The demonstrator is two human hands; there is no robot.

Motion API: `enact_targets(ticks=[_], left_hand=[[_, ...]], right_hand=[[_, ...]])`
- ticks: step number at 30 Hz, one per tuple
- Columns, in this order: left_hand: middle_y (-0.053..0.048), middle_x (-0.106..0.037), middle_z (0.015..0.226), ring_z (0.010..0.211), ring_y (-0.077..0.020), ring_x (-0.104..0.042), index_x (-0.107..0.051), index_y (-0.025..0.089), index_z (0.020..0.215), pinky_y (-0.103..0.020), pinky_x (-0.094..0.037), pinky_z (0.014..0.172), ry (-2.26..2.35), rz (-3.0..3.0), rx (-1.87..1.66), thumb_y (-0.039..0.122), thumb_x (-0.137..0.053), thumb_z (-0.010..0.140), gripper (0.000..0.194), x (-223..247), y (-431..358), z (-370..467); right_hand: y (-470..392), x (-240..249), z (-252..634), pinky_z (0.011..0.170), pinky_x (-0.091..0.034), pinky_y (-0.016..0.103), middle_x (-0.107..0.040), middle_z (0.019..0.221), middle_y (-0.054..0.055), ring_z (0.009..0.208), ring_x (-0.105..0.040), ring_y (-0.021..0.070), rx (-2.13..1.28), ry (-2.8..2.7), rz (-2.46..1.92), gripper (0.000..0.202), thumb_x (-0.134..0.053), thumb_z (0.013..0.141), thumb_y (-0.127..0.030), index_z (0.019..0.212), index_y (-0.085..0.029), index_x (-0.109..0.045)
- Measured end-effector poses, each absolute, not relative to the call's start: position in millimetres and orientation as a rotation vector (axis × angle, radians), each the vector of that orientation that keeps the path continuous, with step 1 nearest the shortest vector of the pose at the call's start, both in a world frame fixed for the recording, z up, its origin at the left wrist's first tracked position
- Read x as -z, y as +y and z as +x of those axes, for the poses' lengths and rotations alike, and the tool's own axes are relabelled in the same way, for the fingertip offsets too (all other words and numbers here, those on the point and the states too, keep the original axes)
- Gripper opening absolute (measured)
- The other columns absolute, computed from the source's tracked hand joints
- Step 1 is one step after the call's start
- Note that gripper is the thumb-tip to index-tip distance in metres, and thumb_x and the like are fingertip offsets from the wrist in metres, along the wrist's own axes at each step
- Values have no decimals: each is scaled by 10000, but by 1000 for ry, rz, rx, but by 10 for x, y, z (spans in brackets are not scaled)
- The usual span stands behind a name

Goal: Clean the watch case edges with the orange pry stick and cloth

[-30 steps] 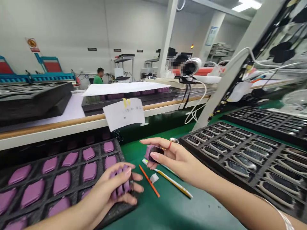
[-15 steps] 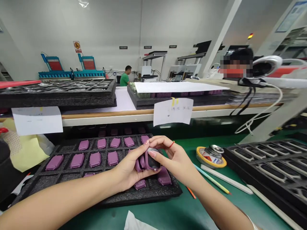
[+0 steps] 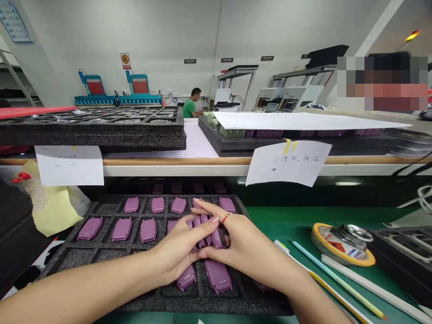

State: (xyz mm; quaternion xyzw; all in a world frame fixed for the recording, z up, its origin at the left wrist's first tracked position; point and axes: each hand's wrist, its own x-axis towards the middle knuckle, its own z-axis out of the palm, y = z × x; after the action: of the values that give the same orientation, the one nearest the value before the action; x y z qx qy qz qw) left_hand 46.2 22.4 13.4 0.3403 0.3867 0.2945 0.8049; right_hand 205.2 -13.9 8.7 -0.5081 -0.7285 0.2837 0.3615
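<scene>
Several purple watch cases point(image 3: 216, 239) are bunched face to back between my two hands, a dark glossy face showing at the right end. My left hand point(image 3: 172, 256) wraps round them from the left, its thumb laid across the top. From the right, my right hand point(image 3: 245, 240) closes over the stack, its fingers overlapping the left hand's. Beneath both hands lies a black foam tray point(image 3: 76, 257) with compartments. Rows of similar purple cases lie in it, such as the watch case point(image 3: 218, 275) just below my hands. My fingers hide part of the held stack.
At right on the green table lie a pencil point(image 3: 337, 274), a white stick point(image 3: 367, 283) and a metal-topped container on a yellow-rimmed roll point(image 3: 344, 243). A shelf point(image 3: 168, 170) with foam trays crosses behind. A person in green point(image 3: 189, 107) sits beyond; another person's blurred head is at right.
The view has swung right and closer. My right hand has turned inward over the stack, covering the dark face that was more exposed, and the left thumb now lies across the cases.
</scene>
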Motion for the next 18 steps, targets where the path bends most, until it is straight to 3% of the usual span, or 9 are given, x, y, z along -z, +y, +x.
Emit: enact_targets(ticks=[3, 6, 9, 12, 18], left_hand=[[19, -626, 700, 560, -76, -543, -678, 154, 872, -153, -389, 460, 736, 657, -646, 357, -789, 809, 240, -139, 247, 454], [5, -607, 665, 514, -81, -490, -682, 138, 815, -174, -367, 441, 634, 640, -608, 346, -684, 851, 211, -180, 260, 441], [14, -599, 646, 527, -88, -489, -668, 149, 801, -178, -389, 461, 615, 727, -655, 373, -746, 821, 238, -197, 265, 438], [35, -584, 613, 525, -86, -481, -658, 164, 792, -174, -414, 488, 612, 819, -701, 508, -838, 728, 394, -179, 273, 451], [50, -570, 603, 541, -74, -474, -678, 172, 820, -153, -442, 529, 608, 845, -696, 584, -857, 663, 476, -160, 274, 443]], right_hand=[[-93, 16, 2017, 1120, -470, 483, -646, 1388, 81, 1276, -616, 299, -635, -1854, -1304, 964, -877, 673, -169, 1517, -284, -427], [-86, 58, 2022, 1054, -531, 419, -712, 1280, 47, 1177, -681, 272, -572, -1843, -1189, 1028, -914, 660, -241, 1534, -325, -379], [-99, 73, 2020, 1030, -545, 342, -712, 1271, 20, 1182, -681, 242, -478, -1857, -1076, 1062, -923, 667, -246, 1546, -362, -338], [-109, 88, 1998, 1030, -541, 298, -700, 1280, 0, 1208, -666, 218, -415, -1847, -1022, 1080, -905, 684, -187, 1558, -386, -302], [-113, 97, 1986, 1105, -499, 335, -709, 1269, -8, 1244, -646, 211, -397, -1807, -914, 1046, -805, 733, -68, 1577, -366, -261]])
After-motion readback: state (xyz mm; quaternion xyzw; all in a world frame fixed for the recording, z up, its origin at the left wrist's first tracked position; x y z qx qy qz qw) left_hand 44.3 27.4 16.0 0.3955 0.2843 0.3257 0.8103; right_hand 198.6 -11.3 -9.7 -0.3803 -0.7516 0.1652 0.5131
